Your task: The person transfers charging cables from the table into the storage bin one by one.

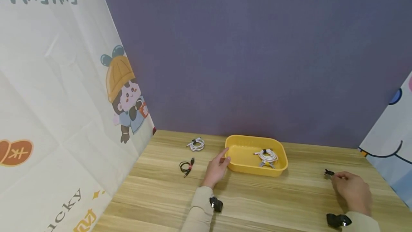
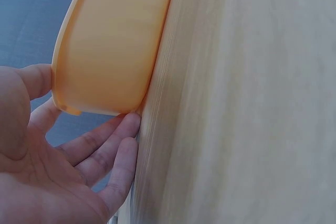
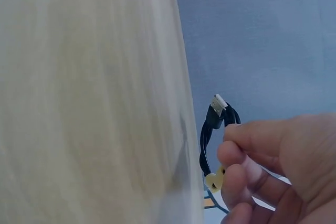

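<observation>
- One narrow pinch: thumb and forefinger of the right hand (image 1: 352, 191) hold a coiled black cable (image 3: 203, 153), its metal plug (image 3: 219, 104) bared, well to the right of the yellow tray (image 1: 254, 170).
- The left hand (image 1: 216, 169) has its fingers loosely spread, thumb and fingertips touching the tray's left end.
- Inside the tray's right half, a white cable (image 1: 271, 156) with a black tie lies over a grey cable (image 1: 271, 165).
- Left of the tray sit two more coils: a second white cable (image 1: 201, 145), and nearer the person, a red-tied black cord (image 1: 183, 170).
- Far left of the tray, a pale printed sheet (image 1: 80, 99); I can read "ucky" low down and "满满" at the top.
</observation>
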The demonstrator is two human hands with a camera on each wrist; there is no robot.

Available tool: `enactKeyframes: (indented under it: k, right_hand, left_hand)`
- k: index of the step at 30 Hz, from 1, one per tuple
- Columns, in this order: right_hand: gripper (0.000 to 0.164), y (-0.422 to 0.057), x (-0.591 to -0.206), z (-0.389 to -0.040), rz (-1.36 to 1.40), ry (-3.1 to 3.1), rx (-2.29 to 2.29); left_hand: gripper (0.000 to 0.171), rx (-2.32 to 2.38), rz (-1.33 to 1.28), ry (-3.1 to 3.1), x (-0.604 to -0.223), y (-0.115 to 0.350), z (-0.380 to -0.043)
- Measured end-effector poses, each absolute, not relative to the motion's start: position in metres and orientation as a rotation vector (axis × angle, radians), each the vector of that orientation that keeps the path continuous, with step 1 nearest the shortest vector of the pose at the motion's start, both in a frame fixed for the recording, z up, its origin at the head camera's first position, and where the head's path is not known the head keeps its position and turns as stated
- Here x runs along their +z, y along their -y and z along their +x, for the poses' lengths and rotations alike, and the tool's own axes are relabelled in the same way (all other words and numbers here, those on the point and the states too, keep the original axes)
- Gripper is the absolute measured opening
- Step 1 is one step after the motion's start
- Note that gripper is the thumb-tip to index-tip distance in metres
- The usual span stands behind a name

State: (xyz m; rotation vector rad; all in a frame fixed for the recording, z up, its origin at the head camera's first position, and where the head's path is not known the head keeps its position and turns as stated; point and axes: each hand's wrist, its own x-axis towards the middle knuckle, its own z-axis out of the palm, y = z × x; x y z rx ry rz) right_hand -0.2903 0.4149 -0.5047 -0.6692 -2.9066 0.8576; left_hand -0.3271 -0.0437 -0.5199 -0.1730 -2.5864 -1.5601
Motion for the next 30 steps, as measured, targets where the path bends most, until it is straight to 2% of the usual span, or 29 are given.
enactKeyframes:
  k: [8, 21, 30]
  right_hand:
    - [0.042, -0.408, -0.497, -0.293, -0.664, 2.883, 0.879]
    - [0.045, -0.389, -0.481, -0.293, -0.448, 2.779, 0.844]
    - [0.038, -0.364, -0.475, -0.296, -0.328, 2.667, 0.818]
  left_hand:
    - [0.044, -1.56, -0.176, 2.579, -0.519, 0.044, -0.326]
    - [0.045, -1.568, -0.175, 2.583, -0.52, 0.044, -0.326]
    - [0.044, -1.567, -0.169, 2.585, -0.521, 0.044, -0.328]
